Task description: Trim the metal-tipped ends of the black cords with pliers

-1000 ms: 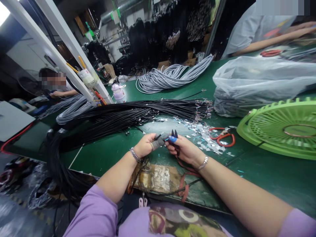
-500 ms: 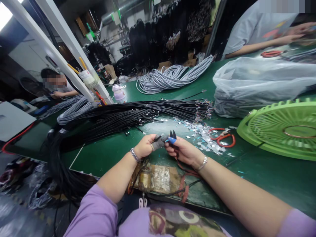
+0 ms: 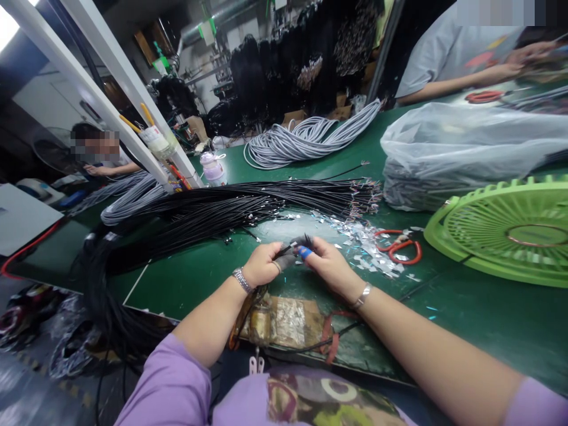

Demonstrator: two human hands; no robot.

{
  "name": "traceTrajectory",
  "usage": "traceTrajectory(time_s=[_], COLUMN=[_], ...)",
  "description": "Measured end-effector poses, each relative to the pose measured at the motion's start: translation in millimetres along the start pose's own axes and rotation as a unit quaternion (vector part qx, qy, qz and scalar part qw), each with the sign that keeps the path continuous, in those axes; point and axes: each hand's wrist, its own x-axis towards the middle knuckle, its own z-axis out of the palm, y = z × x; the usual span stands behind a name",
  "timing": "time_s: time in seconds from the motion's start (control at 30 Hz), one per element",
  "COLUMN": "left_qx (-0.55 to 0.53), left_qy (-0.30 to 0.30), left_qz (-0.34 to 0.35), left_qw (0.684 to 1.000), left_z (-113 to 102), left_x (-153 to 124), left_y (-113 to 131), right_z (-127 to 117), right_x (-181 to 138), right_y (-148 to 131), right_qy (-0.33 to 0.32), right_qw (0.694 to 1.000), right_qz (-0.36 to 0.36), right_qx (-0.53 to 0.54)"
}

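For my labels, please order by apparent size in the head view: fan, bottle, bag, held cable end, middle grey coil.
1. Bag and fan: alike, cannot rank
2. Middle grey coil
3. Bottle
4. Held cable end

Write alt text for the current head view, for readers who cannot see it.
A person's left hand holds a black cable end close to the right hand, which grips a mostly hidden dark tool, above a green table. Beyond lie black cables; to the right, white scraps, a red-handled tool and a green fan.
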Motion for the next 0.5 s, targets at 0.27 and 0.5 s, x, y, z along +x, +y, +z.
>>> traceTrajectory(time_s=[0.27,0.5], left_qx=[-0.092,-0.191], left_qy=[0.035,0.095], left_qz=[-0.050,-0.123], left_qw=[0.994,0.969], left_z=[4.7,4.6], left_x=[3.3,5.5], left_y=[6.4,10.3], right_z=[-11.6,-15.5], right_x=[5.8,3.5], right_y=[3.9,0.7], right_qy=[0.110,0.058], right_qw=[0.964,0.916], right_qz=[-0.134,-0.135], right_qx=[-0.199,-0.374])
